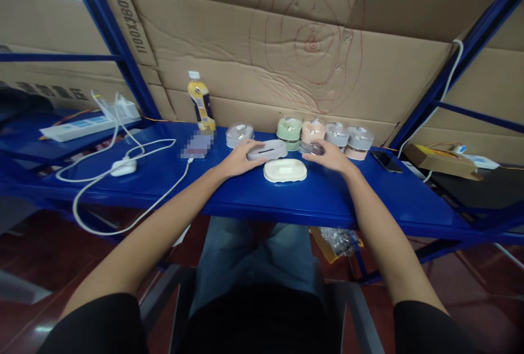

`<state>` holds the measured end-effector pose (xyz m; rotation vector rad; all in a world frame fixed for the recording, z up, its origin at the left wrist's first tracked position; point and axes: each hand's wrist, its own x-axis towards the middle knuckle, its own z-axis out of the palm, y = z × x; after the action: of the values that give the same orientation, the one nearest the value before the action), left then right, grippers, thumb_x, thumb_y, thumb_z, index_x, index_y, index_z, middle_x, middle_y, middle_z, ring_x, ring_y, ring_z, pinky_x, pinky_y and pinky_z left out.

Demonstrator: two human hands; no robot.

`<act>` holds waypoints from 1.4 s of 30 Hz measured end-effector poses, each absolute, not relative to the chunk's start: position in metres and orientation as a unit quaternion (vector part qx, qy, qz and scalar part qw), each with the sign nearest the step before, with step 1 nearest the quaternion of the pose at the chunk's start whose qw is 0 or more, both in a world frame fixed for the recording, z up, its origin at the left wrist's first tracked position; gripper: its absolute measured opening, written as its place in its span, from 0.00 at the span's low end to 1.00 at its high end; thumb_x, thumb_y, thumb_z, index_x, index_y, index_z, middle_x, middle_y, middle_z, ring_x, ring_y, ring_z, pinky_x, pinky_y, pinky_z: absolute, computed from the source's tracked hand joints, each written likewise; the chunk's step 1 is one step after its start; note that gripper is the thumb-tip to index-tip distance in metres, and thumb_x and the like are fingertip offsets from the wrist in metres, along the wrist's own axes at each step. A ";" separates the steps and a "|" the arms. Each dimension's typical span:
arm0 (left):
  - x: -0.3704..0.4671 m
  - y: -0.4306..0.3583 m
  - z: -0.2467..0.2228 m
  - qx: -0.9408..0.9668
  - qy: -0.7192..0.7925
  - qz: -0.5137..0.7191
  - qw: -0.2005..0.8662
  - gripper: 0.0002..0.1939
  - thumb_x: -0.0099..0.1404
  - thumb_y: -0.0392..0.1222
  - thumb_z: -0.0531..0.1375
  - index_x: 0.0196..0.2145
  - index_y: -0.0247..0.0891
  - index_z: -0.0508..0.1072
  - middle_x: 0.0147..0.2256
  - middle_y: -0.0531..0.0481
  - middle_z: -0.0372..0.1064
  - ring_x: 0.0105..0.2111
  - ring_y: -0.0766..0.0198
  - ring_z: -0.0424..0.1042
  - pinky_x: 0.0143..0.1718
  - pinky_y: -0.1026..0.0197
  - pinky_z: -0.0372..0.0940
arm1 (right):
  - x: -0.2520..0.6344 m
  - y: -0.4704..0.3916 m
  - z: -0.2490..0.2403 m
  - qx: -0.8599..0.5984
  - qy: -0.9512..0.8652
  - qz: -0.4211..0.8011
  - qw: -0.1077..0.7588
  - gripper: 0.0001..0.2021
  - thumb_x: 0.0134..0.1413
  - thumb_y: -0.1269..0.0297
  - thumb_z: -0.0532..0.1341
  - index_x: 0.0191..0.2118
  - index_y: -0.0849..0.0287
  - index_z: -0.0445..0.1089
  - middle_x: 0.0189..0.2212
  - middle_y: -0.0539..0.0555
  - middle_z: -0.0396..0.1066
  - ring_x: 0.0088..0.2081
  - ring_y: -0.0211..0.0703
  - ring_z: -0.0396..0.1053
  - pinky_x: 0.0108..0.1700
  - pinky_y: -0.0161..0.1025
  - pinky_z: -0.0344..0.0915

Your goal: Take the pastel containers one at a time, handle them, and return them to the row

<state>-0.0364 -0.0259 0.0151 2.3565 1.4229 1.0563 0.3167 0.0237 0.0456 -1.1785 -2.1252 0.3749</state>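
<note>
My left hand (pixel 242 159) is closed round the left end of a grey oval case part (pixel 268 150) with a dark slot in its top. My right hand (pixel 327 156) grips a clear, shiny piece (pixel 311 148), partly covered by the fingers. Just in front of the grey part lies a cream oval tray (pixel 285 170) on the blue table. Behind the hands stand several round boxes with clear lids, among them a green one (pixel 289 129), a peach one (pixel 313 129) and a grey one (pixel 239 134) apart at the left.
A yellow bottle (pixel 201 102) stands at the back left, near a blurred-out phone (pixel 198 144) with a white cable. A white charger (pixel 123 167) and looped cables lie on the left of the table (pixel 245 198). A dark phone (pixel 387 162) rests at the right.
</note>
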 end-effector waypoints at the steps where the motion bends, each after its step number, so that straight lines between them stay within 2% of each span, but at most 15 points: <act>1: -0.030 -0.029 0.016 0.798 0.468 0.366 0.098 0.38 0.65 0.65 0.65 0.65 0.40 0.73 0.66 0.36 0.72 0.68 0.42 0.69 0.73 0.38 0.60 | 0.314 0.021 0.047 -0.426 -0.823 0.142 0.348 0.37 0.49 0.35 0.75 0.58 0.54 0.80 0.56 0.64 0.81 0.57 0.68 0.79 0.61 0.68 0.74; 4: -0.010 -0.039 0.016 0.809 0.434 0.380 0.111 0.45 0.61 0.64 0.70 0.69 0.40 0.67 0.69 0.34 0.68 0.68 0.40 0.69 0.72 0.38 0.62 | 0.303 0.011 0.052 -0.336 -0.854 0.146 0.370 0.40 0.48 0.38 0.77 0.64 0.51 0.77 0.63 0.62 0.77 0.64 0.65 0.75 0.68 0.65 0.70; 10: 0.013 -0.044 0.012 0.819 0.404 0.379 0.147 0.53 0.57 0.61 0.74 0.72 0.40 0.60 0.69 0.31 0.67 0.67 0.37 0.71 0.69 0.38 0.67 | 0.275 0.003 0.049 -0.244 -0.907 0.147 0.309 0.43 0.43 0.39 0.80 0.66 0.48 0.77 0.63 0.60 0.77 0.64 0.65 0.74 0.70 0.64 0.67; 16: 0.015 -0.038 0.008 0.821 0.393 0.372 0.184 0.58 0.54 0.61 0.75 0.74 0.39 0.56 0.67 0.29 0.69 0.68 0.35 0.71 0.70 0.36 0.65 | 0.259 0.011 0.046 -0.240 -0.925 0.144 0.257 0.44 0.42 0.40 0.81 0.66 0.45 0.76 0.63 0.58 0.78 0.65 0.66 0.74 0.70 0.65 0.67; 20: 0.015 -0.037 0.007 0.825 0.391 0.365 0.183 0.61 0.52 0.59 0.76 0.75 0.40 0.54 0.67 0.29 0.69 0.70 0.33 0.69 0.70 0.33 0.63 | 0.257 0.016 0.048 -0.246 -0.929 0.152 0.230 0.40 0.47 0.42 0.79 0.65 0.47 0.78 0.61 0.57 0.79 0.63 0.64 0.75 0.69 0.63 0.68; 26: 0.012 -0.034 -0.001 0.850 0.372 0.347 0.138 0.59 0.54 0.57 0.76 0.76 0.38 0.56 0.72 0.28 0.62 0.72 0.32 0.64 0.73 0.33 0.60 | 0.258 0.015 0.040 -0.238 -0.930 0.144 0.239 0.41 0.47 0.41 0.80 0.65 0.52 0.78 0.57 0.61 0.79 0.59 0.64 0.76 0.66 0.62 0.70; 29: 0.007 -0.034 -0.003 0.862 0.367 0.326 0.129 0.60 0.57 0.60 0.75 0.77 0.37 0.54 0.73 0.28 0.60 0.73 0.31 0.62 0.73 0.33 0.59 | 0.257 0.012 0.034 -0.239 -0.931 0.138 0.238 0.44 0.46 0.38 0.79 0.67 0.53 0.76 0.55 0.61 0.78 0.57 0.64 0.76 0.64 0.61 0.71; 32: 0.000 -0.042 -0.001 0.865 0.381 0.304 0.117 0.58 0.60 0.63 0.73 0.77 0.38 0.54 0.72 0.29 0.62 0.71 0.32 0.64 0.72 0.34 0.60 | 0.255 0.009 0.028 -0.242 -0.930 0.137 0.241 0.47 0.46 0.35 0.79 0.69 0.51 0.74 0.57 0.61 0.76 0.59 0.64 0.75 0.65 0.62 0.71; 35: -0.004 -0.066 0.006 0.850 0.448 0.268 0.069 0.52 0.64 0.64 0.71 0.76 0.38 0.58 0.66 0.30 0.67 0.66 0.35 0.70 0.68 0.38 0.66 | 0.253 0.008 0.025 -0.263 -0.917 0.124 0.272 0.50 0.44 0.32 0.79 0.70 0.50 0.72 0.63 0.63 0.71 0.65 0.67 0.71 0.70 0.64 0.67; 38: -0.001 -0.095 0.014 0.783 0.584 0.212 -0.040 0.49 0.68 0.67 0.67 0.75 0.35 0.60 0.61 0.26 0.70 0.58 0.31 0.76 0.58 0.40 0.71 | 0.253 0.009 0.025 -0.298 -0.894 0.095 0.320 0.46 0.50 0.31 0.75 0.69 0.50 0.72 0.64 0.64 0.70 0.67 0.69 0.69 0.71 0.66 0.65; 42: 0.014 -0.108 0.025 0.682 0.708 0.137 -0.125 0.49 0.74 0.69 0.61 0.73 0.22 0.60 0.55 0.16 0.72 0.53 0.25 0.78 0.49 0.42 0.72 | 0.255 0.011 0.026 -0.323 -0.868 0.086 0.367 0.33 0.67 0.31 0.63 0.62 0.51 0.77 0.57 0.63 0.75 0.59 0.63 0.75 0.65 0.64 0.71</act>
<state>0.0138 -0.1079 0.0255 2.3300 2.4197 0.4699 0.2548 0.0114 0.0257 -0.8303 -2.2294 0.2221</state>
